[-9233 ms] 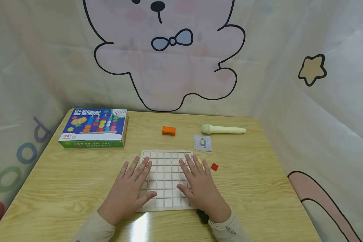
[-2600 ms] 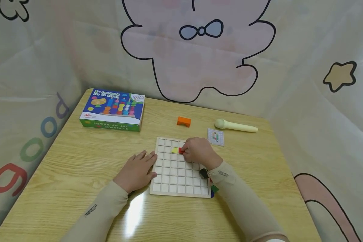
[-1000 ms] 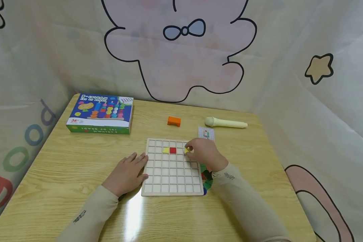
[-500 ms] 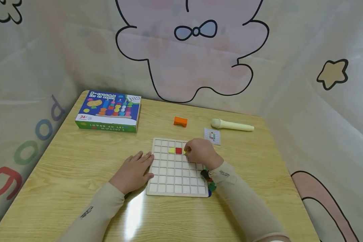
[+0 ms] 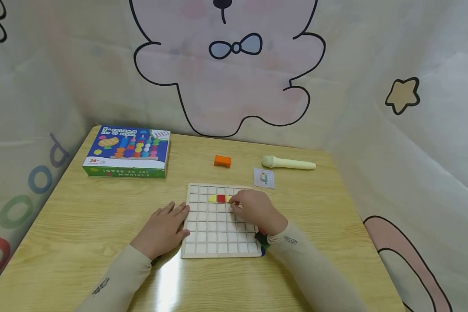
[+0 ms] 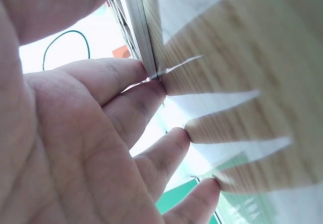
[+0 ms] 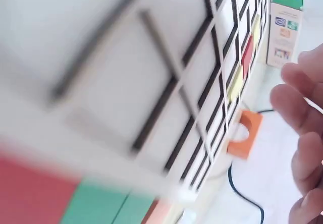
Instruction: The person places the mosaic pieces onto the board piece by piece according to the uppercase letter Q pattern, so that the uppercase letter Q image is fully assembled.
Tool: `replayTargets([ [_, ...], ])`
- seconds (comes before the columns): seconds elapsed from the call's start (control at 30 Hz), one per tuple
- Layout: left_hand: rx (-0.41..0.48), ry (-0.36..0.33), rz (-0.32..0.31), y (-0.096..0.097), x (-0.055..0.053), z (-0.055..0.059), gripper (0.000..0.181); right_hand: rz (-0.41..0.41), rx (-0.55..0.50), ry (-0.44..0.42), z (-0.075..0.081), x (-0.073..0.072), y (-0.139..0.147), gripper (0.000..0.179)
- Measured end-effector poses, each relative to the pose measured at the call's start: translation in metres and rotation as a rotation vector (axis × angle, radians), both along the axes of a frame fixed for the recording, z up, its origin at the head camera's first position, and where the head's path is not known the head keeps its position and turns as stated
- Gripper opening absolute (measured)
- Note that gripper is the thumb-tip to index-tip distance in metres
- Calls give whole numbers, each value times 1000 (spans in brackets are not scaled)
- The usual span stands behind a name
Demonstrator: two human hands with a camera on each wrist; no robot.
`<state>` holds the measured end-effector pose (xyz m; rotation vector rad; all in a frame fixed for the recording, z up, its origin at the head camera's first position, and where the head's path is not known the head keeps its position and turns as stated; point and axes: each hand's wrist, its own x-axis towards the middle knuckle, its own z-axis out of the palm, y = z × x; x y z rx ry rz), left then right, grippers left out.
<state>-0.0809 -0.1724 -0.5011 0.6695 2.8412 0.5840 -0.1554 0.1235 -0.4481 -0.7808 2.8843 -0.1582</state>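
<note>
A pale gridded board (image 5: pixel 212 238) lies on the table between both hands. In one of its upper rows sit a yellow tile (image 5: pixel 212 198), a red tile (image 5: pixel 221 198) and a second yellow tile (image 5: pixel 228 199), side by side. My right hand (image 5: pixel 259 210) hovers at that second yellow tile and partly covers it in the head view. Seen from the right wrist, its loosely bent fingers (image 7: pixel 290 105) are apart from the tiles and hold nothing visible. My left hand (image 5: pixel 161 229) rests on the table, fingers extended, fingertips against the board's left edge.
Behind the board are an orange arch block (image 5: pixel 222 161), a patterned card (image 5: pixel 263 178) and a pale microphone-shaped object (image 5: pixel 288 163). A toy box (image 5: pixel 125 151) stands back left. Several coloured pieces (image 7: pixel 96 201) lie along the board's right edge, partly hidden by the right arm.
The red tile, pinched earlier by my right hand, now lies beside the first yellow one. My right hand has brought a second yellow tile left, next to the red, and its fingers have come off it.
</note>
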Motion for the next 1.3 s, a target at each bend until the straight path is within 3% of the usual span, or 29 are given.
replayTargets([
  [0.13, -7, 25, 3, -5, 1, -2, 70, -69, -41, -7, 4, 11, 21, 19],
  [0.37, -17, 59, 7, -11, -1, -1, 68, -220, -84, 26, 6, 7, 68, 18],
  [0.53, -4, 47, 17, -15, 2, 0, 68, -213, -36, -19, -2, 9, 82, 19],
  [0.77, -1, 19, 31, -17, 7, 1, 68, -123, -12, -148, -19, 18, 85, 25],
  [1.0, -3, 12, 43, -18, 7, -1, 69, -70, -46, -102, -27, 20, 89, 18],
  [1.3, -17, 11, 0, -2, -2, -4, 69, -167, -5, -91, -32, 26, 113, 12],
])
